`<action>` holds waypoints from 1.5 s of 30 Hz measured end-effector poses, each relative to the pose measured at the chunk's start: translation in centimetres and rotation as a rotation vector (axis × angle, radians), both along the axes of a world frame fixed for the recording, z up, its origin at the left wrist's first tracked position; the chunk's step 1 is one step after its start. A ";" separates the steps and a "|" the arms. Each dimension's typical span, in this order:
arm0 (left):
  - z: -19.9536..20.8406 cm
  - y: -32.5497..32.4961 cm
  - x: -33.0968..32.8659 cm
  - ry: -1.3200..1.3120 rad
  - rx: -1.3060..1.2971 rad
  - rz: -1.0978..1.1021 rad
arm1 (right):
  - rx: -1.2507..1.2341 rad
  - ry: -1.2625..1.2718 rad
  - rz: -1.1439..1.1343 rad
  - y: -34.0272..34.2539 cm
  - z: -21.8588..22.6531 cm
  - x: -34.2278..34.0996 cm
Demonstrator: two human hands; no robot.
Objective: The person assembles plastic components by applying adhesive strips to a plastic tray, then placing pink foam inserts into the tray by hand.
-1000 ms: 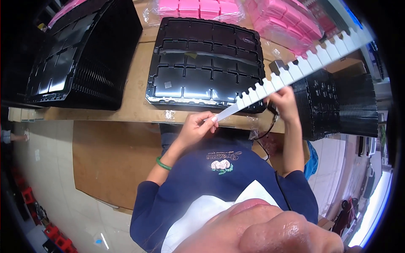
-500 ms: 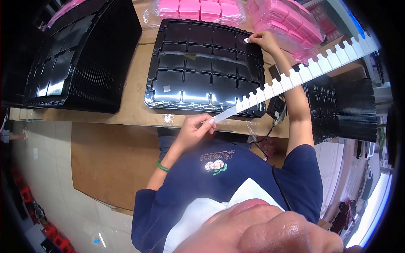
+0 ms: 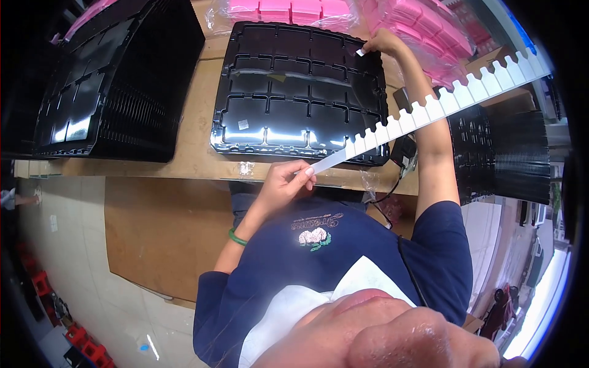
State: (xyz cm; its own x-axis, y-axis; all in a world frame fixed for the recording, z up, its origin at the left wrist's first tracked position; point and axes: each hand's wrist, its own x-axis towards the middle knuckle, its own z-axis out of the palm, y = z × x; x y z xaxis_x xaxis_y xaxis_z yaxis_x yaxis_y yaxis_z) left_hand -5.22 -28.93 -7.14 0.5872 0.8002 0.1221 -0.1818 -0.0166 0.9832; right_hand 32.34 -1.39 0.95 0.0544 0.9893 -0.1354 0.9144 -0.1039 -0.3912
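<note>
In front of me lies a stack of glossy black plastic trays (image 3: 288, 111) with moulded compartments. My left hand (image 3: 286, 185) pinches the near end of a long white strip (image 3: 423, 115) with a row of notched tabs along its upper edge. The strip slants up to the right, over the tray's near right corner and across my right forearm. At the tray's far right corner, my right hand (image 3: 386, 42) holds a small white sticker (image 3: 360, 53) between its fingertips. Whether the sticker touches the tray, I cannot tell. Another small pale sticker (image 3: 243, 124) sits near the tray's left front.
A tall stack of black trays (image 3: 138, 92) stands at the left. Pink trays (image 3: 423, 30) in clear plastic lie behind. More black trays (image 3: 500, 147) are at the right, and a black adapter (image 3: 402, 150) with a cable sits by the table's front edge (image 3: 196, 170).
My right hand has shifted slightly away from me with the sticker, at the tray's far right corner. The strip in my left hand has barely moved.
</note>
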 end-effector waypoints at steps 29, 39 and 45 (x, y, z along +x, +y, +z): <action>-0.5 0.0 0.3 -0.031 0.017 0.042 | 0.260 0.114 0.035 -3.3 -1.7 0.2; -0.7 -0.5 0.7 -0.059 -0.001 0.076 | 0.052 0.142 0.116 -1.9 0.3 -1.7; -0.9 -0.8 0.7 -0.058 0.000 0.092 | 0.170 0.403 0.029 -5.9 0.3 -0.9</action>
